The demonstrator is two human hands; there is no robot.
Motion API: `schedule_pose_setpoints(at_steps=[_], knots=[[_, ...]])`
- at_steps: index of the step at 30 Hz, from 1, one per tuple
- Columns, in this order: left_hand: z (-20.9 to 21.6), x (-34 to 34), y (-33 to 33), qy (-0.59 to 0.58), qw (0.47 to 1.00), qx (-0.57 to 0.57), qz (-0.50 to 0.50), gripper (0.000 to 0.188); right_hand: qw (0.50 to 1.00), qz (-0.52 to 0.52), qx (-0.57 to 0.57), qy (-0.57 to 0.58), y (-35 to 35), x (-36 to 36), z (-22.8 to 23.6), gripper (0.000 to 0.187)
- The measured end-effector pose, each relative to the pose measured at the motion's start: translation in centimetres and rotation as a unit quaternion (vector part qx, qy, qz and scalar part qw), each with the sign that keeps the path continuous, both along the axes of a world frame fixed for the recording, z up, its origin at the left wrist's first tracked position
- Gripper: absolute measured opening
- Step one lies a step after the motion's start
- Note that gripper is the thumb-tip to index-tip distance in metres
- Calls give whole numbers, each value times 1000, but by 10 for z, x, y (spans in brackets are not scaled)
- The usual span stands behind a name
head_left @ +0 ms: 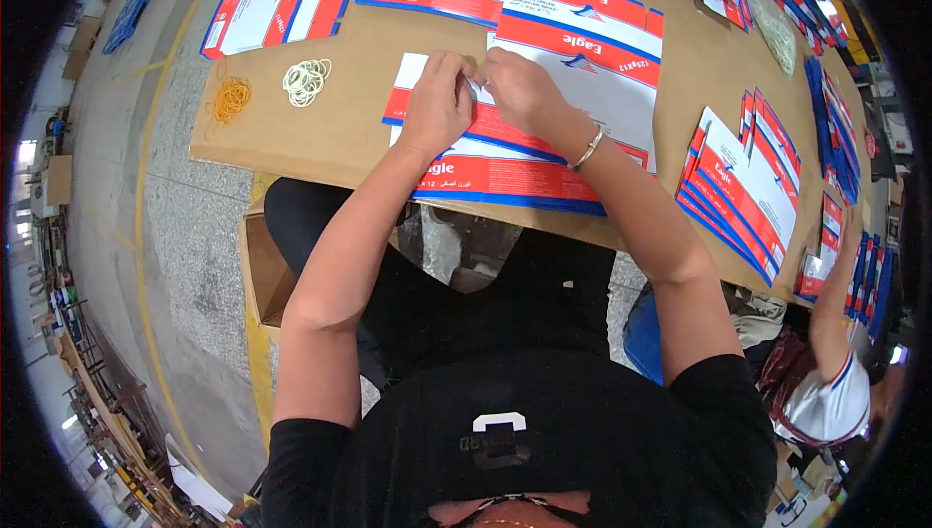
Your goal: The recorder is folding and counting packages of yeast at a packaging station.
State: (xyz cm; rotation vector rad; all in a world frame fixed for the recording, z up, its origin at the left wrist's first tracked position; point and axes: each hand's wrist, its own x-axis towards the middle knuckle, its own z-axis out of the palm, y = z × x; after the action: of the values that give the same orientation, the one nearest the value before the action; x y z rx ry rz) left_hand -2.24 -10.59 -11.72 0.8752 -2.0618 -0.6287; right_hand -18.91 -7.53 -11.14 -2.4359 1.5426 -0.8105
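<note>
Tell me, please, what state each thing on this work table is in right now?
Left hand: fingers pinched on the flat carton.
Right hand: pinched on it too.
Flat carton: unfolded, overhanging the table edge.
Orange rubber bands: loose pile.
Pale rubber bands: loose pile.
Carton stack: flat, fanned.

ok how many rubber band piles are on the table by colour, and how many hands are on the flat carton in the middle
orange rubber band pile: 1
white rubber band pile: 1
hands on the flat carton: 2, the left hand and the right hand, both pinching at a small flap near its top edge
total: 4
</note>
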Motion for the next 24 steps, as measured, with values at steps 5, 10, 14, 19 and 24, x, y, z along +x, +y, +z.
schedule_pose_setpoints(at_steps=[5,10,14,19,24], knots=[[1,-2,2,-6,1000,3,1,21,1000,-10,-6,11,-4,1,-8,22],[0,-2,2,-2,1000,15,3,21,999,-3,13,35,-5,2,-10,27],[0,0,2,-15,999,28,9,20,998,1,44,53,-7,2,-8,30],[1,-1,2,-8,1000,30,1,18,997,9,66,44,-7,0,-3,27],[-2,-1,0,-10,1000,16,2,17,995,42,81,42,-10,-4,0,21]])
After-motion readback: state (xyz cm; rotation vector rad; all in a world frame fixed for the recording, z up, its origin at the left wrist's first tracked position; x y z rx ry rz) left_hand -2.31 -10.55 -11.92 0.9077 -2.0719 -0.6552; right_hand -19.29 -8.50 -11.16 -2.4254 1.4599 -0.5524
